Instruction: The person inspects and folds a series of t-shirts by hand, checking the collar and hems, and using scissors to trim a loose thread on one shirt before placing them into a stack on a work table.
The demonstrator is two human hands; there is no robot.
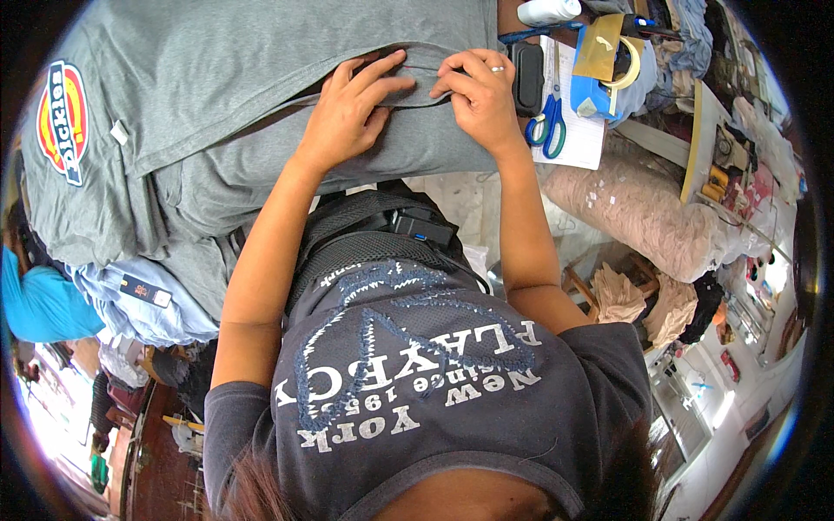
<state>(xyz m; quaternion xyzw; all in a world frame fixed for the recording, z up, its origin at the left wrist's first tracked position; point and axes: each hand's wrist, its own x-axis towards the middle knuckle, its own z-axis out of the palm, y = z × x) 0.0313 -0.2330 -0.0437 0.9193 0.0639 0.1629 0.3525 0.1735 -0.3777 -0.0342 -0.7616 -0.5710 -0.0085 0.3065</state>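
Observation:
A grey T-shirt [287, 52] with a red, yellow and blue printed patch lies across the work surface in front of me, other grey fabric beneath it. Near its edge, my left hand [354, 108] rests with the fingers spread and bent over the opened fold. Just to the right, my right hand [482, 97], with a ring on one finger, is closed, its fingertips pinching the shirt's edge. Between the two hands the cloth parts into a narrow gap. A small white tag [119, 132] sits on the shirt near the patch.
Right of the shirt are a black case [526, 78], blue-handled scissors [547, 130] on a white paper [584, 148], a blue tape dispenser [593, 97] and a white bottle [547, 11]. A plastic-wrapped pinkish bundle [625, 204] lies lower right. Light-blue garments [143, 300] hang at left.

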